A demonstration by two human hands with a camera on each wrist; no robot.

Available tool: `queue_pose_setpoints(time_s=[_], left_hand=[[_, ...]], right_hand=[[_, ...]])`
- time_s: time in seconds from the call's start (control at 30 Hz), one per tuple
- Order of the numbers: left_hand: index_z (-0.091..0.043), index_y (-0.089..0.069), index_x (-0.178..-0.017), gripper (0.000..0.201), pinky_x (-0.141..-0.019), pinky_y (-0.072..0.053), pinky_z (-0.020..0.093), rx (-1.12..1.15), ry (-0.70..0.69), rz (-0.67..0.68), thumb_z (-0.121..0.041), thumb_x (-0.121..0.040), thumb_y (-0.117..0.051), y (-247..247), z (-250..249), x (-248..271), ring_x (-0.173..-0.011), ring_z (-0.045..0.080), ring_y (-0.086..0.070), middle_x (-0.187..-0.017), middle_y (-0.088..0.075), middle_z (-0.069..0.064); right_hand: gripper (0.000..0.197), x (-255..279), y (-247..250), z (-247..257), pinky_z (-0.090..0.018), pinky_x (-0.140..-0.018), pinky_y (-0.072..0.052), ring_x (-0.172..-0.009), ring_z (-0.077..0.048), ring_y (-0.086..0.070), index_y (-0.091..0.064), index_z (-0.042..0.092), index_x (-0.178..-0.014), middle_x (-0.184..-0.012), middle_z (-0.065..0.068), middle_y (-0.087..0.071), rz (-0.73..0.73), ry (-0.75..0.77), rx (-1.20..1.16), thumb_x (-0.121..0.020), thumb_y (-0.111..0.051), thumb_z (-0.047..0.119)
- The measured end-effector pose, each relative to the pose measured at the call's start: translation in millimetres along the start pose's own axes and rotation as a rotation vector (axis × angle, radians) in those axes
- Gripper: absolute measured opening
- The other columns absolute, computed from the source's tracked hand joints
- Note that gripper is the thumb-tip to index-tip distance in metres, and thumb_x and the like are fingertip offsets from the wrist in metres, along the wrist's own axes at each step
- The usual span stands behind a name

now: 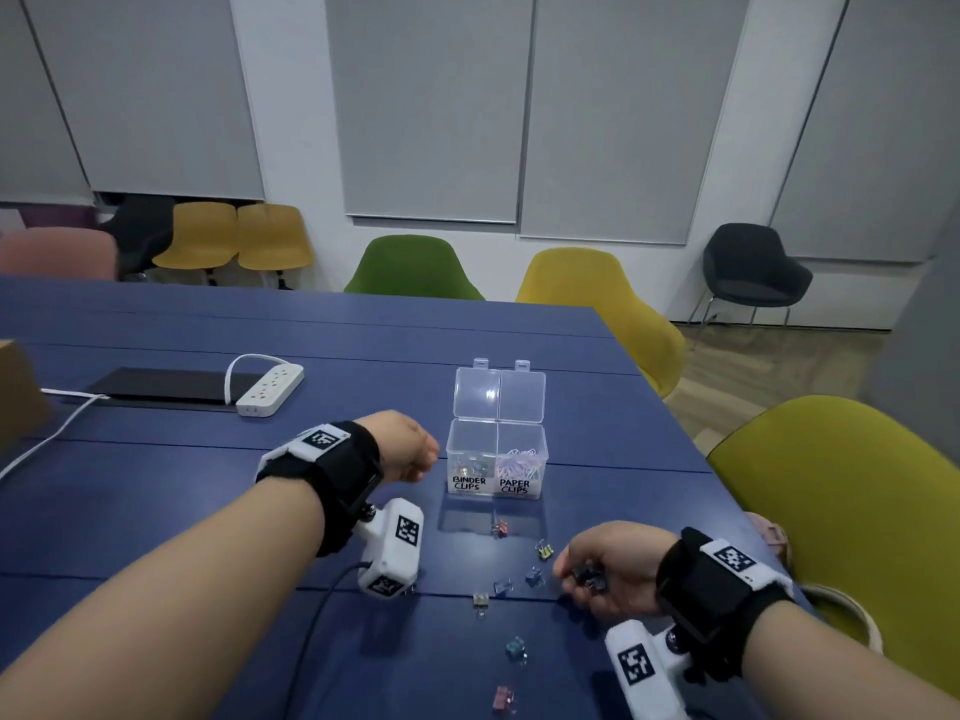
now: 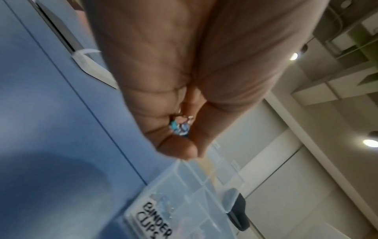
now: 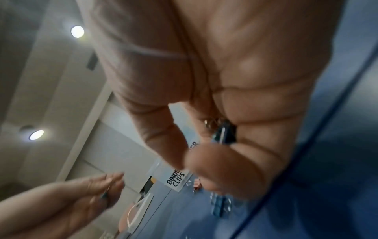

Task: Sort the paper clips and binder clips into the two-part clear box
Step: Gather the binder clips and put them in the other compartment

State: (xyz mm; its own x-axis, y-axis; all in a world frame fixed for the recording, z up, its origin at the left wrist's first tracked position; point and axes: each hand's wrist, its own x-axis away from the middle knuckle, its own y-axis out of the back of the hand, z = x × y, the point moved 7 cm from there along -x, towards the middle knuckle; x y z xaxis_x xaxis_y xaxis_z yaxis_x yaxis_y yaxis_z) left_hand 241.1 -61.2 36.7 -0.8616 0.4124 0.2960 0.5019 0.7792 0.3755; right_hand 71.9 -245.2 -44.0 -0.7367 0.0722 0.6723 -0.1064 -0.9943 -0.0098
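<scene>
The clear two-part box (image 1: 496, 459) stands open on the blue table (image 1: 208, 511), labelled BINDER CLIPS on the left and PAPER CLIPS on the right. Its right half holds pale paper clips (image 1: 522, 459); a few binder clips lie in the left half. My left hand (image 1: 410, 452) hovers just left of the box with its fingers curled round a light blue binder clip (image 2: 180, 126). My right hand (image 1: 587, 576) sits near the table's front right and grips dark binder clips (image 1: 592, 579) (image 3: 223, 134). Several coloured binder clips (image 1: 530, 579) lie loose between the hands.
A white power strip (image 1: 270, 389) with its cable and a black mat (image 1: 166, 384) lie at the back left. A brown box edge (image 1: 15, 392) shows at far left. Green and yellow chairs (image 1: 597, 288) line the table's far and right sides.
</scene>
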Motion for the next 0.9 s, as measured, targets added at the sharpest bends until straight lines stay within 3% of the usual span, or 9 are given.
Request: queue_pose_setpoints(time_s=[0.13,0.23,0.37,0.47,0.53,0.6,0.7,0.77,0.9], left_hand=[[-0.012,-0.064,-0.086,0.013,-0.075,-0.052,0.029,-0.033,-0.273,-0.202,0.001,-0.083,-0.063,-4.3,-37.1,-35.3,-0.065,0.015,-0.057,-0.081,-0.062,0.007],[-0.007,-0.063,-0.111,0.025,-0.092,-0.046,0.029,-0.108,-0.366,-0.171,-0.003,-0.087,-0.06,-24.9,-45.2,-47.6,-0.089,0.016,-0.056,-0.104,-0.064,0.007],[-0.003,-0.059,-0.121,0.03,-0.095,-0.042,0.024,-0.127,-0.366,-0.157,-0.003,-0.092,-0.053,-32.5,-35.5,-55.9,-0.111,0.021,-0.059,-0.121,-0.063,0.009],[-0.002,-0.055,-0.126,0.033,-0.083,-0.044,0.016,-0.087,-0.356,-0.144,0.001,-0.094,-0.047,-22.9,-27.4,-58.4,-0.109,0.015,-0.057,-0.125,-0.061,0.009],[-0.003,-0.045,-0.137,0.042,-0.08,-0.045,0.015,-0.069,-0.324,-0.052,0.003,-0.095,-0.043,-22.2,-22.1,-59.3,-0.115,0.013,-0.054,-0.135,-0.054,0.009],[-0.004,-0.031,-0.146,0.051,-0.097,-0.04,0.02,-0.058,-0.285,0.043,0.005,-0.096,-0.04,-24.9,-17.8,-59.3,-0.132,0.016,-0.045,-0.147,-0.043,0.011],[-0.005,-0.018,-0.15,0.059,-0.113,-0.027,0.025,-0.052,-0.246,0.143,0.01,-0.095,-0.036,-31.3,-15.5,-56.9,-0.142,0.014,-0.031,-0.153,-0.034,0.009],[-0.007,-0.017,-0.151,0.061,-0.113,-0.026,0.025,-0.058,-0.252,0.181,0.011,-0.095,-0.034,-36.5,-16.0,-52.6,-0.143,0.012,-0.029,-0.153,-0.034,0.006],[-0.005,-0.042,-0.139,0.048,-0.099,-0.037,0.019,-0.056,-0.356,0.134,0.011,-0.093,-0.039,-34.3,-20.3,-36.4,-0.133,0.015,-0.044,-0.141,-0.049,0.007]], right_hand=[[0.033,-9.0,8.0,39.2,-0.017,-0.039,-0.031,-0.043,-0.014,-0.041,-0.052,0.004,-0.073,-0.061,-0.009,-0.047,-0.055,0.143,0.202,-0.079,-0.03,-0.021],[0.04,-13.3,3.1,81.1,-0.018,-0.042,-0.028,-0.046,-0.015,-0.036,-0.047,0.006,-0.073,-0.06,-0.009,-0.041,-0.104,0.259,0.271,-0.079,-0.021,-0.023],[0.037,-27.2,-16.6,146.9,-0.025,-0.048,-0.031,-0.053,-0.016,-0.036,-0.042,0.009,-0.071,-0.063,-0.008,-0.037,-0.236,0.406,0.296,-0.088,-0.021,-0.016],[0.035,-45.4,-32.6,182.3,-0.029,-0.053,-0.044,-0.057,-0.017,-0.043,-0.046,0.011,-0.071,-0.067,-0.009,-0.042,-0.289,0.489,0.347,-0.091,-0.029,-0.012],[0.022,-54.6,-43.7,193.5,-0.035,-0.07,-0.055,-0.068,-0.02,-0.052,-0.057,0.007,-0.085,-0.074,-0.006,-0.05,-0.303,0.492,0.477,-0.089,-0.042,-0.008],[0.029,-55.7,-53.4,194.6,-0.032,-0.072,-0.052,-0.083,-0.025,-0.056,-0.059,0.001,-0.116,-0.088,-0.007,-0.053,-0.313,0.428,0.663,-0.09,-0.046,-0.001],[0.037,-51.4,-51.4,195.0,-0.033,-0.068,-0.046,-0.09,-0.027,-0.057,-0.051,-0.002,-0.128,-0.091,-0.011,-0.053,-0.374,0.416,0.805,-0.092,-0.043,-0.002],[0.033,-46.9,-45.9,192.7,-0.036,-0.072,-0.053,-0.081,-0.027,-0.057,-0.052,-0.001,-0.122,-0.09,-0.012,-0.054,-0.358,0.469,0.688,-0.091,-0.043,-0.005],[0.024,-25.0,-23.7,160.8,-0.029,-0.049,-0.053,-0.059,-0.023,-0.057,-0.052,0.008,-0.08,-0.074,-0.013,-0.054,-0.354,0.483,0.535,-0.089,-0.038,-0.008]])
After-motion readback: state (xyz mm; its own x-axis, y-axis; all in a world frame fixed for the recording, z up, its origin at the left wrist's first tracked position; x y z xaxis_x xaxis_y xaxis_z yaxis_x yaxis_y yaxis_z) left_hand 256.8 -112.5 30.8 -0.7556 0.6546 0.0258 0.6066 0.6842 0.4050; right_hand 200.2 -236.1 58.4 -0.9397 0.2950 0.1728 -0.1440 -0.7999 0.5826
